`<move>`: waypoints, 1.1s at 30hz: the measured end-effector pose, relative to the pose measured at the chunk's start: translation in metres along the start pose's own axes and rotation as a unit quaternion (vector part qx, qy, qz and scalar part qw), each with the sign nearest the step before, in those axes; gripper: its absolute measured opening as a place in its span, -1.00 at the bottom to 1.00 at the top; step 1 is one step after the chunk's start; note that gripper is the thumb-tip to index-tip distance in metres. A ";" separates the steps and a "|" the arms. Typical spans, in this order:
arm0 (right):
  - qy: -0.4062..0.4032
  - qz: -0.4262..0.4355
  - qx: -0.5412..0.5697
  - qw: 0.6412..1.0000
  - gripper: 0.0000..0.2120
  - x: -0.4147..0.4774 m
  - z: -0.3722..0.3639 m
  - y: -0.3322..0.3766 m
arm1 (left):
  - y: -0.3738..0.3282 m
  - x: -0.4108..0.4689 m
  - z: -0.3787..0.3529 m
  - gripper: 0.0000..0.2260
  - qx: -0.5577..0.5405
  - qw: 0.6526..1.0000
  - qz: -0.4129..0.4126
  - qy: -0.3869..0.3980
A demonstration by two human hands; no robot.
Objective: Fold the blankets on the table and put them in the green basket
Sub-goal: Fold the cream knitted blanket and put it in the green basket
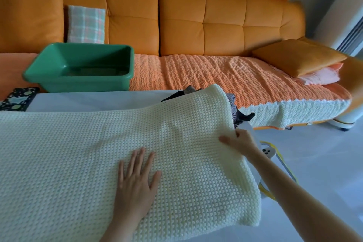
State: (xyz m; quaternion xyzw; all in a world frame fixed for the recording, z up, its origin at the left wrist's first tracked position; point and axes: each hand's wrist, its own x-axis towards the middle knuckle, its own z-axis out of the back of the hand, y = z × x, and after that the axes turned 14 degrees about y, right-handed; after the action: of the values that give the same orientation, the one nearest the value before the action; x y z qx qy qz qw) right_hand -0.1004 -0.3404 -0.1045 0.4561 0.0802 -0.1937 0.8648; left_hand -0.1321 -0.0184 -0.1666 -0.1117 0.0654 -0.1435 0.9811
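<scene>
A cream knitted blanket (82, 155) lies spread across the white table (94, 100) and hangs over its right end. My left hand (137, 179) lies flat on the blanket with fingers spread. My right hand (238, 140) pinches the blanket's right edge, thumb on top and fingers underneath. A dark patterned blanket (234, 111) shows partly from under the cream one at the far right corner. The green basket (78, 67) sits empty on the sofa seat beyond the table, at the left.
An orange sofa (204, 21) with an orange knitted cover (216, 76) runs behind the table. A checked cushion (86, 24) leans behind the basket. Orange and pink pillows (300, 59) lie at the right. A dark dotted cloth (17, 98) lies at the table's left. Pale floor at the right.
</scene>
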 end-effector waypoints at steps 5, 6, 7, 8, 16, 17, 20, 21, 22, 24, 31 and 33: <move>-0.101 0.048 -0.022 0.993 -0.71 -0.018 0.011 -0.003 | 0.000 -0.001 0.001 -0.39 -0.002 1.000 -0.002 0.001; -0.063 0.040 -0.045 0.996 -0.63 -0.023 0.009 -0.007 | 0.001 0.000 0.000 -0.39 -0.002 1.000 -0.002 0.000; -0.027 0.028 -0.064 0.997 -0.56 -0.031 0.007 -0.010 | 0.001 0.000 0.000 -0.39 -0.001 1.000 -0.002 -0.003; -0.001 0.019 -0.075 0.997 -0.53 -0.039 0.006 -0.015 | 0.001 0.001 -0.001 -0.39 -0.001 1.000 -0.001 -0.003; -0.035 -0.014 -0.062 0.997 -0.74 -0.092 0.005 -0.052 | 0.001 0.003 0.000 -0.21 0.001 1.000 -0.004 0.000; -0.042 -0.008 -0.060 0.997 -0.75 -0.098 0.004 -0.054 | 0.000 0.003 0.000 -0.18 0.002 1.000 -0.004 0.007; 0.007 -0.021 -0.013 1.000 -0.72 -0.116 -0.003 -0.056 | -0.001 0.002 0.003 -0.15 0.003 1.000 -0.006 0.027; 0.023 -0.029 0.020 0.999 -0.72 -0.122 -0.005 -0.054 | -0.001 0.003 0.006 -0.17 -0.002 0.999 -0.006 0.044; 0.033 -0.032 0.063 0.997 -0.74 -0.126 -0.005 -0.051 | -0.002 0.004 0.009 -0.22 -0.012 0.998 -0.003 0.063; 0.042 -0.026 0.158 0.986 -0.75 -0.132 -0.002 -0.038 | -0.008 0.007 0.018 -0.41 -0.061 0.994 0.010 0.086; 0.075 0.098 0.186 0.975 -0.78 -0.131 -0.039 0.059 | -0.046 -0.007 0.068 -0.75 -0.577 0.816 0.019 0.033; 0.103 0.114 0.113 0.982 -0.65 -0.127 -0.076 0.081 | -0.047 -0.013 0.082 -0.74 -0.691 0.717 0.055 0.066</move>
State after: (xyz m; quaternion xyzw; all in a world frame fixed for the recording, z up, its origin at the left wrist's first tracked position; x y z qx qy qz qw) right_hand -0.1800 -0.2038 -0.0463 0.5744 0.0941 -0.0539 0.8113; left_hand -0.1439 -0.0421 -0.0748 -0.7452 0.2172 -0.0108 0.6304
